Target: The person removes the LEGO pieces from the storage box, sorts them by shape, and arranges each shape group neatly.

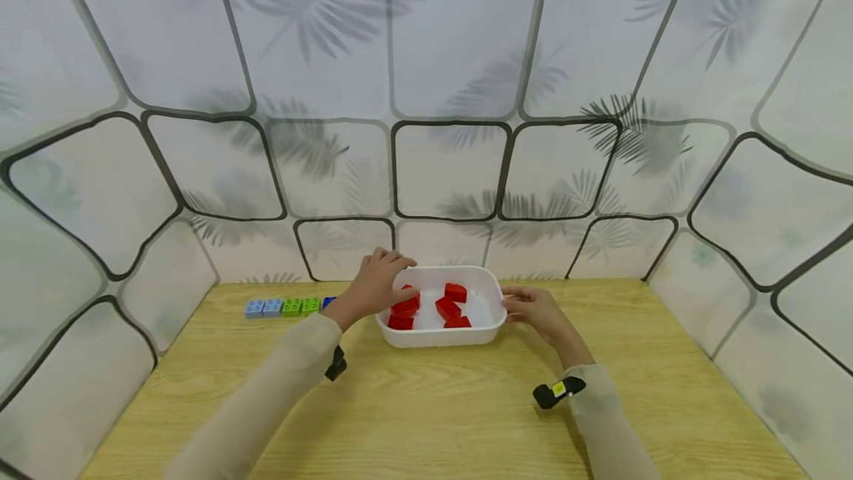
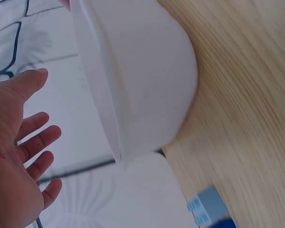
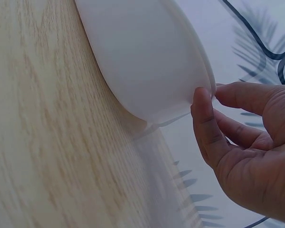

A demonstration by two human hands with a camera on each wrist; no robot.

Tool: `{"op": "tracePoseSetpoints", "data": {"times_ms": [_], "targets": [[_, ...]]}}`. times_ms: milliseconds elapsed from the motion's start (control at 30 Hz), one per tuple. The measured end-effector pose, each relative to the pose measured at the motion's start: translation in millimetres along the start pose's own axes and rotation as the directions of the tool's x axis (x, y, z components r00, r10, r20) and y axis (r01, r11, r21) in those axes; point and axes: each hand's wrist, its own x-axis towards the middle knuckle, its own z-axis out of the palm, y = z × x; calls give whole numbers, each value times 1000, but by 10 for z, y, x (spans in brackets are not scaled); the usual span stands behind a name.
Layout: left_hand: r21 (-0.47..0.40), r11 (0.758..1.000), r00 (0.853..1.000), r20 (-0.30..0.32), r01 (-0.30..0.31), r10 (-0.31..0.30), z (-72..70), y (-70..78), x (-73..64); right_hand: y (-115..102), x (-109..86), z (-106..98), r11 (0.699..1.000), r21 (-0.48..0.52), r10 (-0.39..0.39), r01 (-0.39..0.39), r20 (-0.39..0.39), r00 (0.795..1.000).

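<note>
A white plastic tub (image 1: 436, 338) with rounded corners stands on the table, several red toy bricks (image 1: 448, 309) lying loose inside. My left hand (image 1: 376, 284) hovers over the tub's left end with fingers apart. In the left wrist view, that hand (image 2: 19, 147) shows relaxed fingers and a gap between them and the tub wall (image 2: 147, 71). At the opposite end, my right hand (image 1: 538, 311) holds the rim. The right wrist view shows the right hand (image 3: 249, 137) pinching the tub's edge (image 3: 147, 61) between thumb and fingers.
Left of the tub runs a row of toy bricks: light blue ones (image 1: 263, 308), green ones (image 1: 301, 307) and a dark blue one (image 1: 328, 302), partly hidden by my left arm. A patterned cloth wall (image 1: 446, 169) rises behind the wooden table (image 1: 426, 406) and along both sides.
</note>
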Motion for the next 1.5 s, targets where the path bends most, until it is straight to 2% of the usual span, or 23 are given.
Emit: {"op": "tracePoseSetpoints", "data": {"times_ms": [200, 333, 500, 767, 1067, 1300, 1500], "targets": [[-4, 1000, 999, 43, -26, 26, 212, 206, 163, -9, 9, 10, 1000, -19, -8, 8, 11, 1000], [-21, 999, 996, 83, -36, 38, 346, 290, 226, -13, 17, 29, 1000, -12, -8, 8, 8, 1000], [-38, 999, 993, 113, -20, 24, 440, 355, 294, -11, 42, 31, 1000, -12, -12, 12, 2, 1000], [-38, 999, 993, 118, 10, -6, 565, 388, 349, 0, 55, 28, 1000, -8, -15, 15, -7, 1000], [77, 996, 988, 148, 36, -48, 686, 355, 370, -2, 40, 4, 1000, -18, -18, 18, -4, 1000], [101, 994, 987, 157, 29, -44, 702, 382, 348, 25, 42, -8, 1000, -15, -9, 9, -9, 1000], [86, 995, 984, 169, 39, -54, 705, 410, 347, 47, 29, -22, 1000, -13, -12, 12, -1, 1000]]}}
